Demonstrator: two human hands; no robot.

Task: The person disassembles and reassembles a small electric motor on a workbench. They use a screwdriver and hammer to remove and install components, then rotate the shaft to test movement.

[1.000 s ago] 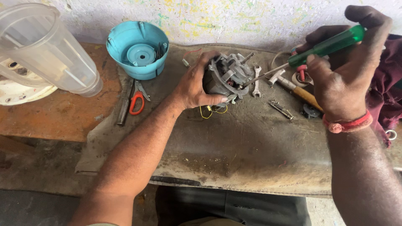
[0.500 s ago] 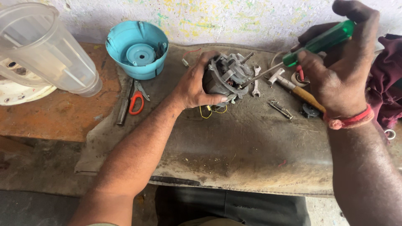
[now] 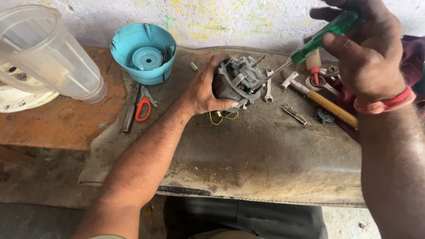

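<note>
Raised slightly higher is the green-handled screwdriver (image 3: 325,35), clenched in the right hand (image 3: 363,53), tip kept at the grey motor (image 3: 237,79). Gripped by the left hand (image 3: 204,90) on the tabletop (image 3: 265,155), the motor looks heavy, rigid; its frame is best held, clear of windings.

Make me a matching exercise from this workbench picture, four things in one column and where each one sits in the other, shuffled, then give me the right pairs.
1. screwdriver
2. motor
3. scissors
4. clear jug

A. far left, lying on its side
B. under the left hand
C. in the right hand
D. in front of the blue housing

Pairs: 1-C, 2-B, 3-D, 4-A
</note>
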